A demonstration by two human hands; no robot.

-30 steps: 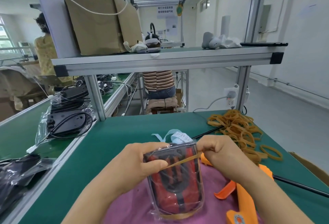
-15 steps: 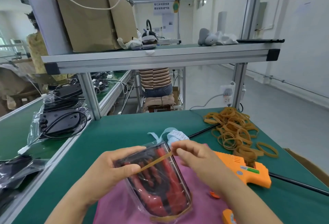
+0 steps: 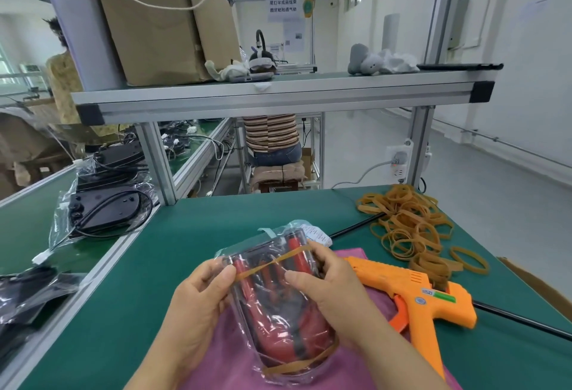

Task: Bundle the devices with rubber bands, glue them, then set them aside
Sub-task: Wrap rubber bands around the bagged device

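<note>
In the head view, we hold the bagged device [image 3: 278, 306] just left of the glue gun [image 3: 424, 293], lifted over the pink cloth [image 3: 356, 371]. Our left hand [image 3: 198, 299] is curled round its left edge, with the thumb pinning the upper rubber band [image 3: 269, 262]. Our right hand [image 3: 328, 284] is clamped round its right edge, fingers behind and thumb on the front. A lower rubber band [image 3: 297, 365] already crosses the bottom end.

The upper band runs slantwise and looks twisted near its middle. To do this step well, we judge that we should level it, flatten the twist and seat it clear of the bag's top edge, so that it cannot roll off. We should ease it across the slippery plastic (a stretched band can snap away) and hold the device firm at both sides.

The spare bands [image 3: 408, 228] lie in a heap beyond the glue gun.

For writing, the glue gun carries a round blue badge, a green sticker and a short logo that may read "SD"; we cannot be sure. A white tag [image 3: 315, 232] at the bag's top, left of the glue gun, bears print too small to read. Far beyond the glue gun, a hanging sign [image 3: 283, 7] shows two lines of blue Chinese characters, too soft to read with confidence.
</note>
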